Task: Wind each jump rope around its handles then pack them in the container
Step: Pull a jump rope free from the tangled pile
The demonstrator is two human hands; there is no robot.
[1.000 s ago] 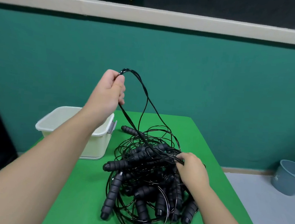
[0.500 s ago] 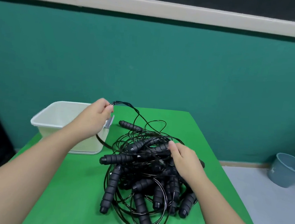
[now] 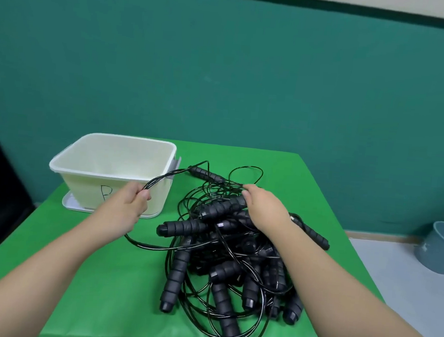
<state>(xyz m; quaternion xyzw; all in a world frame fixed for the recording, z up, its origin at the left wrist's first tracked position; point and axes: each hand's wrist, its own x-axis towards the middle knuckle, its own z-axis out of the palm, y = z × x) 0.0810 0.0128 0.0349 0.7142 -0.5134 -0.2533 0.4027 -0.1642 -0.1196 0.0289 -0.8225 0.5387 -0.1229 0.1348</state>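
Jump ropes [image 3: 230, 248] lay in one tangled black heap on the green table [image 3: 104, 300], foam handles pointing every way and thin glossy cords looping over and round them. The heap sat toward the right of the tabletop, with one handle [image 3: 206, 174] lying at its far edge and another handle [image 3: 313, 236] sticking out on the right side.

The left hand [image 3: 127, 208] was low over the table, in front of the container [image 3: 113, 171], its fingers and thumb pinched round a loop of black cord [image 3: 159, 180]. From that pinch the cord arched up across the container's near right corner toward the far handle, while a lower strand ran under the hand and back into the heap.

The right hand [image 3: 264, 207] rested on top of the heap at its far side, fingers curled down among the cords and handles. Exactly what it held could not be told, since the fingertips were buried in the tangle.

The cream plastic container stood at the far left of the table, open at the top, nothing visible inside it, with a dark handwritten letter on its near wall partly hidden by the left hand. A flat white lid or tray [image 3: 70, 203] lay under it. A teal wall [image 3: 223, 75] rose behind the table, and a grey bucket [image 3: 441, 249] stood on the floor at the right.
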